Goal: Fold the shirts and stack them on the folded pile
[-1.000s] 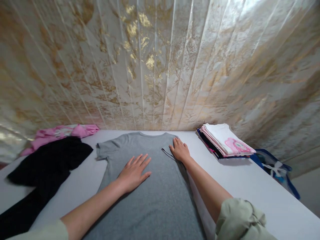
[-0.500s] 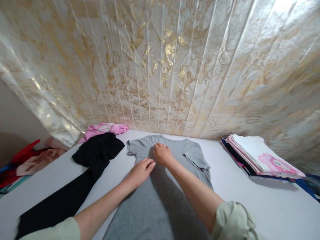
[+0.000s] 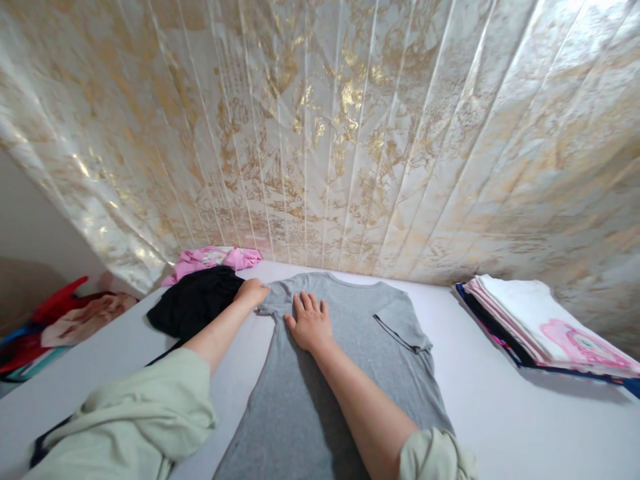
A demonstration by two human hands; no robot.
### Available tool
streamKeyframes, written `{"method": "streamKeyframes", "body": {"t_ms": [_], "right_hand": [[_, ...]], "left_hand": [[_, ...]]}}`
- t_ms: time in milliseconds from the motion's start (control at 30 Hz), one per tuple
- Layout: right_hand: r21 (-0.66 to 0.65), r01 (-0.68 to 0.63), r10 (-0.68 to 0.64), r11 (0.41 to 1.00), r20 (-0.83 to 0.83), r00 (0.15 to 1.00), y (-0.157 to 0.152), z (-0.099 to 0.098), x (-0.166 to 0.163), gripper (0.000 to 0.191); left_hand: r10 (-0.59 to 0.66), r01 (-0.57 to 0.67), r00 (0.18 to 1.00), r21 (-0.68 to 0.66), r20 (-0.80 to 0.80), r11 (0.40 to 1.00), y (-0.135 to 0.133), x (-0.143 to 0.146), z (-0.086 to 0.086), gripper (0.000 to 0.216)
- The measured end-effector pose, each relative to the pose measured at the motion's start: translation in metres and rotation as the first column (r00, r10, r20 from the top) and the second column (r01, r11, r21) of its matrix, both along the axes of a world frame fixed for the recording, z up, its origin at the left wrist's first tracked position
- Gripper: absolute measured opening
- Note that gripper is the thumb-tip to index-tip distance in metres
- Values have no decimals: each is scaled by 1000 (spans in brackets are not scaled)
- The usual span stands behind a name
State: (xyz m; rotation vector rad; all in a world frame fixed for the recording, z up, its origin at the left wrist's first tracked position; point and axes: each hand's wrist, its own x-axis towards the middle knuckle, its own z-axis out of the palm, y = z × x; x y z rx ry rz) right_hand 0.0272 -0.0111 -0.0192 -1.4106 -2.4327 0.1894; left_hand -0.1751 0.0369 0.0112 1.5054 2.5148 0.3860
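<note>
A grey T-shirt (image 3: pixel 370 353) lies spread on the white table, its neckline toward the patterned curtain. My left hand (image 3: pixel 251 292) is closed on the end of its left sleeve, which bunches up by the fingers. Flat on the upper left of the chest rests my right hand (image 3: pixel 311 323), fingers spread. The shirt's right sleeve (image 3: pixel 400 327) is folded inward over the body. Its lower hem runs out of view at the bottom.
Black clothing (image 3: pixel 195 303) lies crumpled left of the shirt, with a pink garment (image 3: pixel 215 260) behind it. A folded clothes stack (image 3: pixel 530 320) stands on the right. More clothes (image 3: pixel 85 320) lie at the far left. A gold-patterned curtain (image 3: pixel 320 133) hangs behind the table (image 3: pixel 500 420).
My left hand has moved from the shirt's chest out to the left sleeve and taken hold of it. My right hand has flattened, its fingers now spread on the fabric.
</note>
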Motion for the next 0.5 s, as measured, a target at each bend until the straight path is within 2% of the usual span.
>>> {"method": "streamKeyframes", "body": {"t_ms": [133,300,433,500], "right_hand": [[-8,-4,4,1000,-7,1000,0,0,0,64],[0,-14,14,1000,-23,1000,-2,3,1,56],[-2,-27,27,1000,-25,999,-4,6,3,54],[-2,-32,32,999,-28,999,-5,8,4,53]], "left_hand": [[53,-52,998,8,-46,999,-5,-7,5,29],[83,-84,995,-26,-52,996,-13,-5,6,38],[123,-124,992,-22,-36,992,-3,5,4,52],[118,-118,993,-12,-15,993,3,7,6,48]]}}
